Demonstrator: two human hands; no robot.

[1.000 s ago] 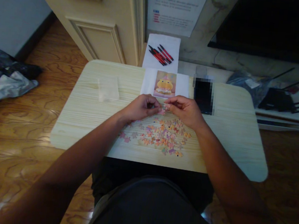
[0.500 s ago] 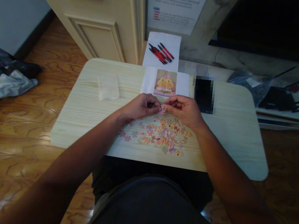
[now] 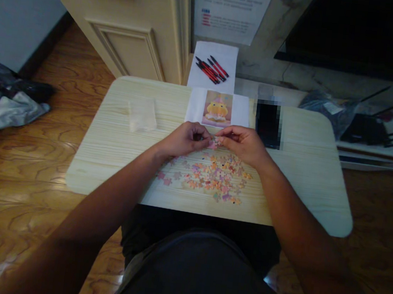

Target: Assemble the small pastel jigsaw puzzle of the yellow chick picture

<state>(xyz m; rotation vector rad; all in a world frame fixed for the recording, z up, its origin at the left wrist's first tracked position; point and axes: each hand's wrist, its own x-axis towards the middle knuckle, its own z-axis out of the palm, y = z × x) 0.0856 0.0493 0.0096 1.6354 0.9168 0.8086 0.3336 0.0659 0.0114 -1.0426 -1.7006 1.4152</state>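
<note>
Between my two hands are small pink jigsaw puzzle pieces, held just in front of a printed picture of a yellow figure on white paper. My left hand pinches them from the left with thumb and fingers. From the other side, the thumb and forefinger of my right hand close on the pieces too. How the pieces join is too small to make out. Below the hands, many loose puzzle pieces in orange, pink and purple lie scattered over the pale wooden table.
A clear plastic bag lies at the table's left. A dark, partly pixelated phone-like object is on the right. Several red and black pens rest on white paper behind. A cream panelled door stands beyond the far edge.
My right fingers have shifted slightly against the pink pieces, and the right hand has edged a little to the right. The loose pieces stay where they were.
</note>
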